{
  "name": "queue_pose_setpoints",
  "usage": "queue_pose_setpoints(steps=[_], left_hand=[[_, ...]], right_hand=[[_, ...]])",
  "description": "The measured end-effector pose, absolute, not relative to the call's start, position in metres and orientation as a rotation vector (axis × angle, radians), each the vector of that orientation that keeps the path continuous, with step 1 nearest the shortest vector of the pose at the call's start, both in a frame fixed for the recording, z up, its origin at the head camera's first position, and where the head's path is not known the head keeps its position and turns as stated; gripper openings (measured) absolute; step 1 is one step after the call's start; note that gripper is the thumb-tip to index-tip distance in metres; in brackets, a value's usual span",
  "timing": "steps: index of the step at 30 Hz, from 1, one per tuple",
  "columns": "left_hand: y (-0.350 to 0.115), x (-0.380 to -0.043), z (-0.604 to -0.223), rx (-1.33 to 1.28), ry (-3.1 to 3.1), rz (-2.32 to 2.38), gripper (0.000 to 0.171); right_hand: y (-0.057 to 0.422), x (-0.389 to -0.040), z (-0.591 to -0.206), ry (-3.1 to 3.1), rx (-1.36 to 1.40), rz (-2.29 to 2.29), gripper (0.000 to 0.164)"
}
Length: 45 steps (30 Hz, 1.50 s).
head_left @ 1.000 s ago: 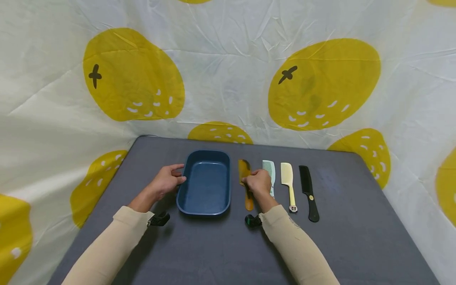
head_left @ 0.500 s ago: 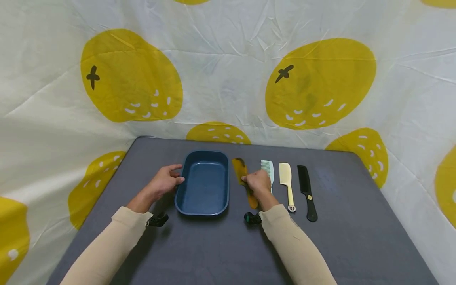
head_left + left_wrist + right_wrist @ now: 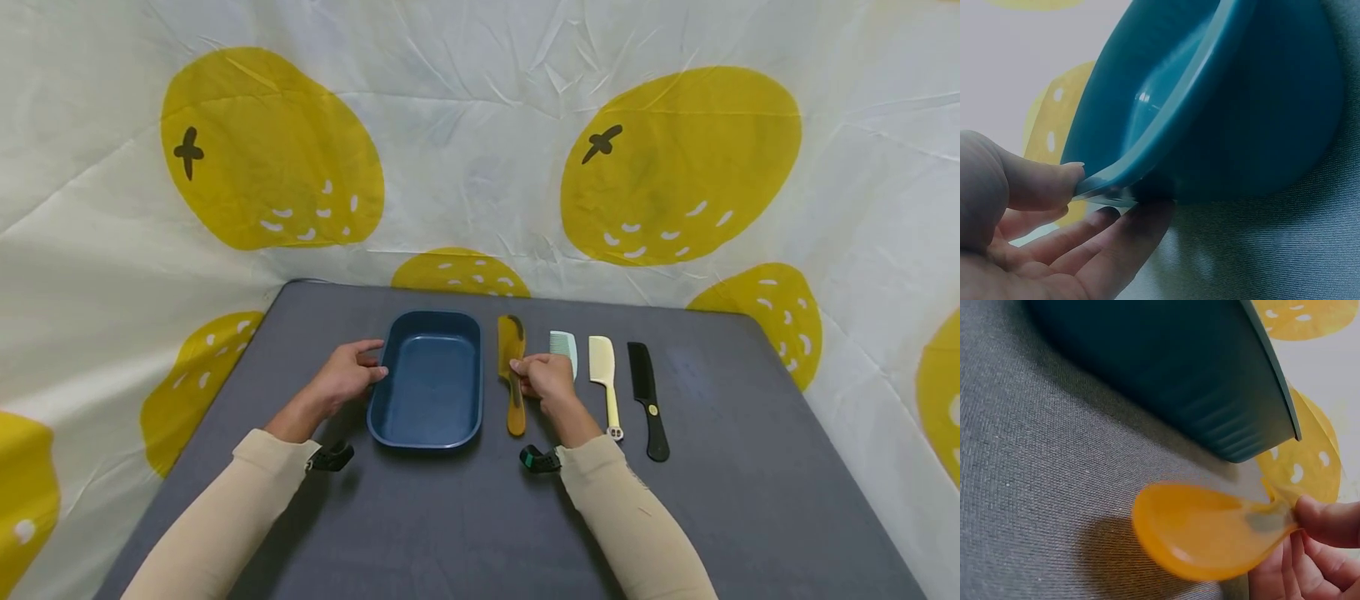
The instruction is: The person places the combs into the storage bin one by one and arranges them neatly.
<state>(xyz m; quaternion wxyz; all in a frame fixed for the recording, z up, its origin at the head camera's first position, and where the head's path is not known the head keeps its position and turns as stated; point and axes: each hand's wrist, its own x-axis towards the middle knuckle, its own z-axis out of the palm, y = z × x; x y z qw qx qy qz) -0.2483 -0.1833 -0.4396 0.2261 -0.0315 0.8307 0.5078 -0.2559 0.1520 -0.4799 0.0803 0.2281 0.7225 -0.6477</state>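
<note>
My right hand (image 3: 547,379) pinches an amber, brown-streaked comb (image 3: 512,342) between thumb and fingers where its handle starts. In the right wrist view the rounded handle end (image 3: 1204,534) hangs above the cloth, its shadow beneath. My left hand (image 3: 347,375) holds the left side of a deep blue rectangular tray (image 3: 425,437). In the left wrist view the thumb (image 3: 1044,186) lies at the tray's rim, with fingertips under it. Just past the right hand lies a pale mint comb (image 3: 562,343), its lower part hidden by that hand.
Right of the mint comb lie a cream comb (image 3: 602,367) with a small round figure at its handle end and a black comb (image 3: 648,400). All rest on a grey cloth-covered table (image 3: 450,533). A white curtain (image 3: 472,167) with yellow fruit prints hangs behind.
The amber comb has come up off the table in my right hand, tilting left and then turning back upright. My left hand has stayed at the tray.
</note>
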Motion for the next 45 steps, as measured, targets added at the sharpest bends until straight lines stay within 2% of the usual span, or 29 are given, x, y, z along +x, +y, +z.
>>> queue_pose_setpoints(steps=[28,45], left_hand=[[-0.184,-0.248,-0.439,-0.078,2.276,1.412,0.064],[-0.186,-0.248,-0.439,-0.079,2.279,1.409,0.063]], right_hand=[[0.155,-0.248,-0.464,2.004,0.67,-2.1,0.009],[0.156,-0.244,-0.449,2.007,0.621,-2.11,0.012]])
